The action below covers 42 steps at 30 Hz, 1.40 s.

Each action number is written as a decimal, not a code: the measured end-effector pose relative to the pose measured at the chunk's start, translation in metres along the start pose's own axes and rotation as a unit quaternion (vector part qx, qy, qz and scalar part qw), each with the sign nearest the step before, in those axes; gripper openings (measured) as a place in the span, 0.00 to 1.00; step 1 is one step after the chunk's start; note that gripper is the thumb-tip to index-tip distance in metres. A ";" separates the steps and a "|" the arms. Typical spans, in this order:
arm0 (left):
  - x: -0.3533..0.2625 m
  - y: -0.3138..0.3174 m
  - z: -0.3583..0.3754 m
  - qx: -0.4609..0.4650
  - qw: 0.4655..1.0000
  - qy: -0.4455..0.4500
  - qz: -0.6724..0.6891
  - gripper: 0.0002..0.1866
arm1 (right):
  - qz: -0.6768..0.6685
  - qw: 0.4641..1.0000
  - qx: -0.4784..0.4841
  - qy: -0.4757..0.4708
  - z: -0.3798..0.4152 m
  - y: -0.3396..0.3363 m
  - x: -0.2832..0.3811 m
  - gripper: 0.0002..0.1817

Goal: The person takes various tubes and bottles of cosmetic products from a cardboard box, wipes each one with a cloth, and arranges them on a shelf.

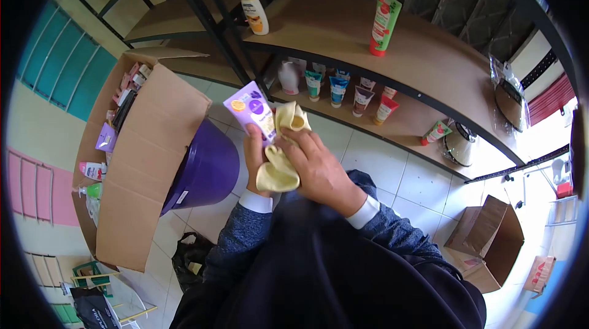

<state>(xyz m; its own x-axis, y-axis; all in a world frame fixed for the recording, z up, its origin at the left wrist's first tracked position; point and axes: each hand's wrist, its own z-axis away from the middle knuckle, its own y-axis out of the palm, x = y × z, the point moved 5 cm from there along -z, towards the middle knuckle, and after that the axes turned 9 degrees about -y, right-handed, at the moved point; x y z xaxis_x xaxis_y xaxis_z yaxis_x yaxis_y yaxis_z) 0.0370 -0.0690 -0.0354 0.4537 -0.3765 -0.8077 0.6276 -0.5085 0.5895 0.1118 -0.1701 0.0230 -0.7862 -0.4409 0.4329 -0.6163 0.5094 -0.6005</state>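
Note:
A flat purple and white product pack [251, 108] with printed labels is gripped in my left hand [253, 157], its top leaning up and to the left. My right hand [322, 166] is closed on a pale yellow cloth [277, 172], bunched against the lower right side of the pack. Folds of the cloth stick out above and below my right fingers. Part of my left palm is hidden behind the pack and the cloth.
Left stands a large open cardboard box [144, 169] of toiletries beside a purple bucket [205, 166]. Ahead is a shelf unit [343, 22] with a yellow-capped bottle [254, 13], a green tube [384, 25] and several tubes below. Another open carton [488, 243] sits at right; a black bag [190, 261] lies on the floor.

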 end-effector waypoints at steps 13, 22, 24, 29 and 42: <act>0.107 0.047 -0.015 0.207 0.912 -0.072 -0.348 0.20 | -0.336 0.793 0.005 0.509 0.204 -0.057 -0.144 0.38; 0.222 0.073 -0.021 0.245 0.848 -0.072 -0.464 0.23 | -0.102 0.836 0.045 0.537 0.235 -0.110 -0.181 0.20; 0.214 0.070 -0.022 0.215 0.846 -0.007 -0.488 0.27 | 0.045 0.848 0.047 0.525 0.244 -0.129 -0.216 0.15; 0.197 0.024 -0.005 0.147 0.870 -0.103 -0.460 0.29 | 0.073 0.887 -0.076 0.449 0.280 -0.135 -0.336 0.15; 0.146 -0.051 0.005 -0.047 0.866 -0.104 -0.486 0.34 | -0.045 0.894 0.003 0.445 0.288 -0.116 -0.440 0.23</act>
<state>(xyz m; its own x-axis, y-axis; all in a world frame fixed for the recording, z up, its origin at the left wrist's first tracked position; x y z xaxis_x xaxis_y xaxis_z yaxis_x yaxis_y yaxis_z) 0.0682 -0.1020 -0.1828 -0.4365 0.0580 -0.8978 0.7020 -0.6022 -0.3802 0.5419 -0.2479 -0.2916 -0.4586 0.2834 0.8422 -0.6814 0.4963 -0.5380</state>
